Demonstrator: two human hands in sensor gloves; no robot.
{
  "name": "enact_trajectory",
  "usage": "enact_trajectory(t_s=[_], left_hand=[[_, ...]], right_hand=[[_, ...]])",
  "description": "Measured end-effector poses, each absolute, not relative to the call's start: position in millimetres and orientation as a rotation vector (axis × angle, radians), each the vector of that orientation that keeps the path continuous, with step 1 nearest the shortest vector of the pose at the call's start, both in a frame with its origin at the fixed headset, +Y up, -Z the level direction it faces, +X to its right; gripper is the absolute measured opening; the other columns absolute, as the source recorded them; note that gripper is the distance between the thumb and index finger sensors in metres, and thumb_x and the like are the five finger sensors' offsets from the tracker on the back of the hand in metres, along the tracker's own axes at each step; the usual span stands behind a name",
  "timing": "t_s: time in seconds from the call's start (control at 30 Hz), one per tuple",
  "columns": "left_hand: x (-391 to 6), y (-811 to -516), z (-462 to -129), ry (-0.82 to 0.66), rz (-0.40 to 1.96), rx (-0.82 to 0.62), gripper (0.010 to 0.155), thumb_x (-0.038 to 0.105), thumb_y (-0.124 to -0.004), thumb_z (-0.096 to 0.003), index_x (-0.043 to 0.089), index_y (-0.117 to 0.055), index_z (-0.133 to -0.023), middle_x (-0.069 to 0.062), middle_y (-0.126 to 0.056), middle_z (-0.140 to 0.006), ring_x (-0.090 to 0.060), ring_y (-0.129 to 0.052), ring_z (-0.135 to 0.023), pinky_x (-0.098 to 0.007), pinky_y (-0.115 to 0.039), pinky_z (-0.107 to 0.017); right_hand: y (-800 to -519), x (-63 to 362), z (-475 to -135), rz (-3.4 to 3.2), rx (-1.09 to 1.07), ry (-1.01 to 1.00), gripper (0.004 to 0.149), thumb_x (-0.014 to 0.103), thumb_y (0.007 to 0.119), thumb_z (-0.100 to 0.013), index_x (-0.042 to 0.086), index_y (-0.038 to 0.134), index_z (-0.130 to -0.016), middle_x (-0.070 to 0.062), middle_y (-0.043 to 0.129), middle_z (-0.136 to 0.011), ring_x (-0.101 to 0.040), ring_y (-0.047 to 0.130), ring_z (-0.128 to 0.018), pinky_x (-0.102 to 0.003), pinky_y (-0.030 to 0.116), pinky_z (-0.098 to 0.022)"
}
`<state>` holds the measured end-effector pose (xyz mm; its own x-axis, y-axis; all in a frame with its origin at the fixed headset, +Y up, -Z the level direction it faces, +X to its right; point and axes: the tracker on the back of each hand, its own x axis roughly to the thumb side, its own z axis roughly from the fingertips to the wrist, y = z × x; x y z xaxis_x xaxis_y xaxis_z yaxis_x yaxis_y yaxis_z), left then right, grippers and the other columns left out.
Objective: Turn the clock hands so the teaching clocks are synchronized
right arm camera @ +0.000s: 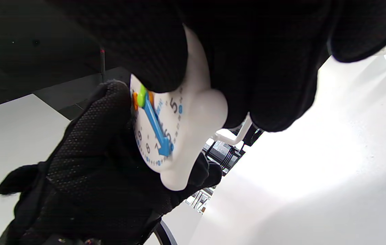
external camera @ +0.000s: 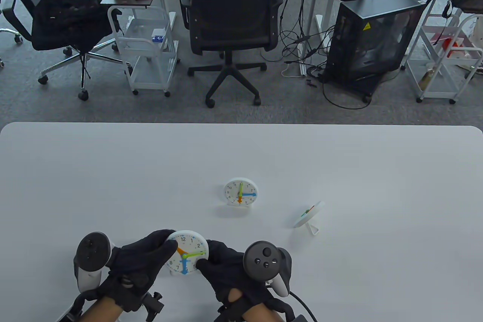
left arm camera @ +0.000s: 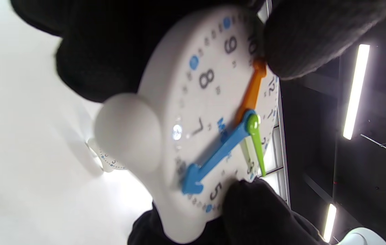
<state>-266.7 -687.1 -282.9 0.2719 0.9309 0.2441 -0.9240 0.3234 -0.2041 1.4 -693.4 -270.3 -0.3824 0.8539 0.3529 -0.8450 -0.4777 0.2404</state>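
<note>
A white teaching clock [external camera: 186, 253] with orange, green and blue hands is held near the table's front edge between both hands. My left hand [external camera: 141, 261] grips its left rim; a fingertip [left arm camera: 298, 44] touches the tip of the orange hand [left arm camera: 251, 90]. My right hand [external camera: 226, 265] grips its right rim, by the green hand's tip [external camera: 202, 253]. The blue hand [left arm camera: 213, 158] points at 6. The held clock also shows in the right wrist view [right arm camera: 176, 126]. A second clock [external camera: 240, 192] stands at the table's middle. A third clock [external camera: 310, 215] stands to its right, seen edge-on.
The white table [external camera: 113, 171] spreads beyond the clocks. Past its far edge stand office chairs [external camera: 230, 16], a white cart [external camera: 145, 39] and a black computer case [external camera: 371, 35] on the floor.
</note>
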Motion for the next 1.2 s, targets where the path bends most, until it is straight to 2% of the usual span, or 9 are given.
enact_trajectory(t_s=[0.3, 1.2], left_hand=[[-266.0, -688.9, -283.3, -0.323, 1.281, -0.050, 0.051, 0.057, -0.085, -0.0499, 0.018, -0.090, -0.083, -0.005, -0.108, -0.056, -0.037, -0.104, -0.046, -0.068, -0.069, -0.055], [-258.2, -689.3, -284.4, -0.394, 1.245, -0.119, 0.053, 0.043, -0.083, -0.0499, 0.015, -0.077, -0.094, -0.008, -0.101, -0.071, -0.040, -0.098, -0.059, -0.069, -0.063, -0.059]], right_hand=[[-693.3, 0.1, -269.9, 2.010, 0.546, 0.025, 0.057, 0.034, 0.084, -0.047, -0.007, 0.078, -0.085, -0.011, 0.098, -0.065, -0.034, 0.104, -0.050, -0.065, 0.074, -0.048], [-692.8, 6.8, -272.2, 2.015, 0.503, 0.015, 0.056, 0.033, 0.083, -0.047, -0.007, 0.076, -0.086, -0.013, 0.096, -0.066, -0.036, 0.103, -0.050, -0.065, 0.073, -0.048]])
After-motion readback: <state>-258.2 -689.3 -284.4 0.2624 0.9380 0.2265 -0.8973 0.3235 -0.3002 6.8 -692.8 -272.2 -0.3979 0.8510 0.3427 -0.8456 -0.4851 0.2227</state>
